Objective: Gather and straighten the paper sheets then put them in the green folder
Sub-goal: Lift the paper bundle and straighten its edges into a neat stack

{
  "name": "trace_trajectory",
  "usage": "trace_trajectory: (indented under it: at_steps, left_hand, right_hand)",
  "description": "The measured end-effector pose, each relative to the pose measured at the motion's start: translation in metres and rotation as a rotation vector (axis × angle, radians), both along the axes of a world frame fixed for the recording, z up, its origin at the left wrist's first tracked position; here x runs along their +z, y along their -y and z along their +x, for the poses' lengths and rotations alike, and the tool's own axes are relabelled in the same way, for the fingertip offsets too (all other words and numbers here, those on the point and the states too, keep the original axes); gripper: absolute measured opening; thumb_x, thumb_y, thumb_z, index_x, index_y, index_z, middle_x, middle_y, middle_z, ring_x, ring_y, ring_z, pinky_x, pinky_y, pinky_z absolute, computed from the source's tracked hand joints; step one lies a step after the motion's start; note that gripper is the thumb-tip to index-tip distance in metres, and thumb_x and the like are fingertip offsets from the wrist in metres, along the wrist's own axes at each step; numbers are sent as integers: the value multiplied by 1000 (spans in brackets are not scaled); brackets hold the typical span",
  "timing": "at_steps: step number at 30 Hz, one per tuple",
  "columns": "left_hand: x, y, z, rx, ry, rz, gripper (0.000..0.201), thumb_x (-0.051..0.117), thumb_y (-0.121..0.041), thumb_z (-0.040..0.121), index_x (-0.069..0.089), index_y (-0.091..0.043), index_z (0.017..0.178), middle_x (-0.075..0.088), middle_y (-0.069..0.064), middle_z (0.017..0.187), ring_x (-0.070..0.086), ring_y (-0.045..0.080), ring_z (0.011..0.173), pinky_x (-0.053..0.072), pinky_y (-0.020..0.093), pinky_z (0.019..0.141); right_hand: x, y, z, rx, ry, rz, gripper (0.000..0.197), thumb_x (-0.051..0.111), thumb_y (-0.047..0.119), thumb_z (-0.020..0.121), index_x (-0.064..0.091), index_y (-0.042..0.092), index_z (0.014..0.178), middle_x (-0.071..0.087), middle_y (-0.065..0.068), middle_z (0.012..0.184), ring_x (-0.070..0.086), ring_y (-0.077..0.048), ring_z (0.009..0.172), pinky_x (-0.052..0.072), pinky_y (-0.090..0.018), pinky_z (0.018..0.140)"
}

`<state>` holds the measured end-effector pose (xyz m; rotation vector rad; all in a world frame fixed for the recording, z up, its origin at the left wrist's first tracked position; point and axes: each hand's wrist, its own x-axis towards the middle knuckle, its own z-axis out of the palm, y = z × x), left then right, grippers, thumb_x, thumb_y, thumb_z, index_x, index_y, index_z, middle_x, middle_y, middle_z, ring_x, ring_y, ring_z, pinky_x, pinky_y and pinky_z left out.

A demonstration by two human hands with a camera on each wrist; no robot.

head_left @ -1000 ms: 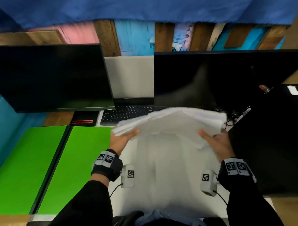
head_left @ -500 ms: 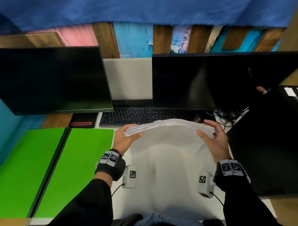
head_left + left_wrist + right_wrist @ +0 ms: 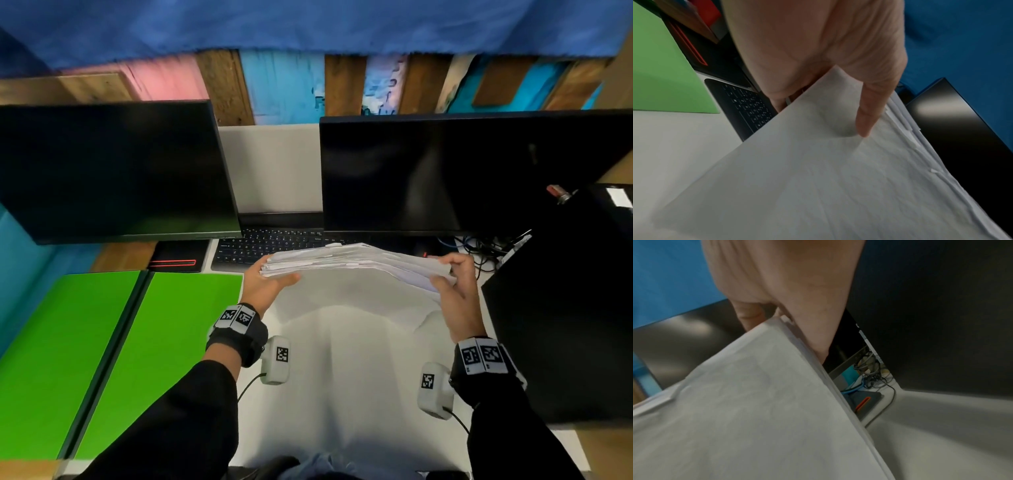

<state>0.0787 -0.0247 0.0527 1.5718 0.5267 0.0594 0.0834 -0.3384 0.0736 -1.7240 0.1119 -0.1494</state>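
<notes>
Paper is what both hands are closed on. The left hand (image 3: 265, 286) grips the left end of the paper sheets (image 3: 352, 265), thumb lying across the near face and fingers curled behind the far side; the left wrist view shows that thumb (image 3: 869, 116) pressing the top sheet. The right hand (image 3: 457, 286) pinches the right end, thumb on the near side and fingers wrapped over the top edge. Held this way, the stack hangs above the white desk (image 3: 342, 377), touching nothing, just in front of the keyboard (image 3: 267, 245) and between the two dark monitors.

As for progress, the gathering looks done: no loose sheet shows on the desk. Straightening seems only partly done, since the sheet edges fan out unevenly at both ends and several corners stick out along the far edge. My guess is that squaring the edges is the step in hand. Filing is wholly ahead: the green folder (image 3: 164, 359) lies open and flat at the left of the desk, near the stack but apart from it, with nothing on either leaf.

Writing is scarce. Keyboard letters show faintly in the left wrist view, too small to read with confidence. Black-and-white square marker codes sit on both wristbands and camera housings; no brand is legible.
</notes>
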Motion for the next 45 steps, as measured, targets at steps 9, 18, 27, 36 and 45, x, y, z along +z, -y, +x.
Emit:
trace_trajectory:
  at_steps: [9, 18, 27, 36, 45]
  left_hand:
    - [11, 11, -6, 34, 8, 0, 36, 67, 0, 82, 54, -14, 113, 60, -2, 99, 56, 13, 92, 44, 21, 86]
    - [30, -6, -10, -84, 132, -41, 26, 66, 8, 75, 56, -6, 95, 60, 5, 85, 56, 14, 78, 49, 13, 66]
    - [8, 6, -11, -46, -70, -54, 33, 55, -2, 47, 66, 3, 78, 68, 2, 91, 56, 19, 86, 41, 25, 73]
    - [16, 3, -14, -228, -46, 316, 27, 51, 12, 69, 58, -14, 66, 56, 4, 64, 47, 15, 58, 37, 23, 53]
    - [31, 17, -8, -461, -103, 781, 35, 81, -38, 63, 66, -24, 91, 70, -2, 85, 64, 20, 81, 52, 31, 75]
  right_hand:
    - [3, -5, 5, -20, 13, -277, 35, 71, 1, 77, 65, 35, 75, 68, 5, 80, 64, -8, 79, 52, -31, 77]
    - [30, 16, -1, 140, 6, 67, 52, 75, -6, 73, 65, 21, 116, 69, 8, 114, 63, -7, 109, 50, -12, 85]
    - [-6, 1, 2, -65, -355, 124, 27, 70, 10, 85, 67, 7, 112, 72, -9, 102, 69, -23, 92, 54, -17, 60]
    - [-9, 12, -8, -82, -446, 36, 42, 73, 24, 82, 54, 16, 118, 63, -2, 109, 61, -21, 96, 45, -31, 84]
    - [14, 3, -16, -32, -404, 83, 19, 70, 14, 85, 54, 24, 88, 57, 10, 82, 54, -3, 72, 39, -19, 58]
